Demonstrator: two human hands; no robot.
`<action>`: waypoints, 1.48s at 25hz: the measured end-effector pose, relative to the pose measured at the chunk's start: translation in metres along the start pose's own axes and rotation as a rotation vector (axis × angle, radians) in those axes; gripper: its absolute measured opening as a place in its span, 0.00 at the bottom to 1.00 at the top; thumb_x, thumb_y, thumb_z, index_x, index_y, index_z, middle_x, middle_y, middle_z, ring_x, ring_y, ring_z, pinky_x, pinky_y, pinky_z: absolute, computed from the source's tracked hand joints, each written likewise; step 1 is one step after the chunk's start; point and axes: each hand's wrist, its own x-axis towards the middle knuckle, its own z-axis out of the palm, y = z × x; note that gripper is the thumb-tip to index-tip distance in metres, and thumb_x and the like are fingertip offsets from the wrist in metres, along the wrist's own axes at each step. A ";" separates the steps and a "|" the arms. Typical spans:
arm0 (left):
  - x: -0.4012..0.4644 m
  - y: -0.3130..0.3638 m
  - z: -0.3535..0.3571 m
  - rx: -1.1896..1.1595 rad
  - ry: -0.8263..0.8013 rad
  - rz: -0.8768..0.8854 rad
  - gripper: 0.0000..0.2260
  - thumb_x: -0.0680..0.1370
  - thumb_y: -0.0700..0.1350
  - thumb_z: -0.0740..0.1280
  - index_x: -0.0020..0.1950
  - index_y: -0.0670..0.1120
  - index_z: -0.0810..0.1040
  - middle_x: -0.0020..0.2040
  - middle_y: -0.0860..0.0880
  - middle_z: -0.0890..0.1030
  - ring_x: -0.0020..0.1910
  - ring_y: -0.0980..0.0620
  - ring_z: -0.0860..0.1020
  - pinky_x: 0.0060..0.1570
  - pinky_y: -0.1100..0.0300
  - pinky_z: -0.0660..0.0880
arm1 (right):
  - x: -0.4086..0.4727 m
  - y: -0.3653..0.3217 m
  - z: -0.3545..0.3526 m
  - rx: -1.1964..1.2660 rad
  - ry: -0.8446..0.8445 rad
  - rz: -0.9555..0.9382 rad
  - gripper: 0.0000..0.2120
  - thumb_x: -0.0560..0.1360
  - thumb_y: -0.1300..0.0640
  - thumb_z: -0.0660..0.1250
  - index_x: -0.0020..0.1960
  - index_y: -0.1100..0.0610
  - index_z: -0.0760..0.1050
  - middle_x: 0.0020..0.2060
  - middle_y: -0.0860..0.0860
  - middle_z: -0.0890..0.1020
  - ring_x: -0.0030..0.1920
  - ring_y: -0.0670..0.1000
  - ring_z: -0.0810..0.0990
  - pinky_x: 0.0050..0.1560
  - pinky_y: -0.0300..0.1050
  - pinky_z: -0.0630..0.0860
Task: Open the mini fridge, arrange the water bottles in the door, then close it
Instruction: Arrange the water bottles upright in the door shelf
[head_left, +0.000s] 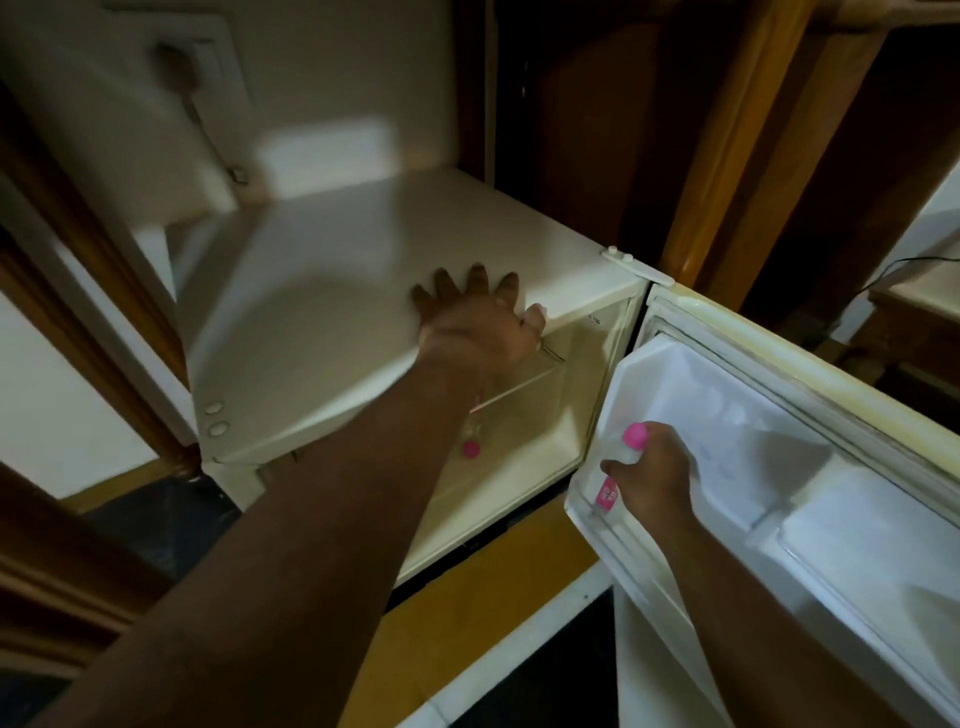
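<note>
The cream mini fridge (332, 291) stands with its door (779, 447) swung open to the right. My left hand (478, 317) lies flat on the fridge top at its front edge, fingers spread, thumb curled over the lip. My right hand (652, 470) grips a clear water bottle (618, 467) with a pink cap and pink label at the lower door shelf (587, 512). A second bottle with a pink cap (471, 448) lies inside the fridge, partly hidden behind my left forearm.
Wooden cabinet posts (727, 156) rise behind the door. A wall socket with a cable (192, 78) sits at the upper left. Yellow floor (483, 597) and a white ledge (519, 644) lie below the fridge opening.
</note>
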 end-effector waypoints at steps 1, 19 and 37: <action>0.000 0.000 -0.001 -0.001 -0.005 0.001 0.31 0.80 0.66 0.45 0.82 0.56 0.53 0.83 0.46 0.52 0.79 0.33 0.49 0.73 0.33 0.45 | 0.002 -0.002 -0.001 -0.024 0.015 -0.001 0.25 0.66 0.63 0.79 0.59 0.63 0.74 0.55 0.59 0.80 0.58 0.60 0.79 0.60 0.48 0.75; 0.001 0.000 -0.004 -0.003 -0.061 -0.004 0.30 0.80 0.66 0.44 0.82 0.59 0.49 0.83 0.47 0.49 0.80 0.36 0.46 0.74 0.34 0.44 | -0.009 -0.036 0.124 0.011 -0.269 -0.250 0.21 0.73 0.50 0.72 0.62 0.60 0.76 0.55 0.58 0.81 0.58 0.58 0.79 0.55 0.47 0.74; 0.007 -0.005 0.007 -0.010 -0.015 0.004 0.33 0.76 0.68 0.41 0.81 0.60 0.49 0.83 0.48 0.51 0.80 0.37 0.47 0.74 0.34 0.45 | 0.012 -0.043 0.192 0.482 -0.137 0.301 0.09 0.72 0.53 0.68 0.47 0.55 0.72 0.46 0.57 0.82 0.36 0.52 0.76 0.34 0.41 0.67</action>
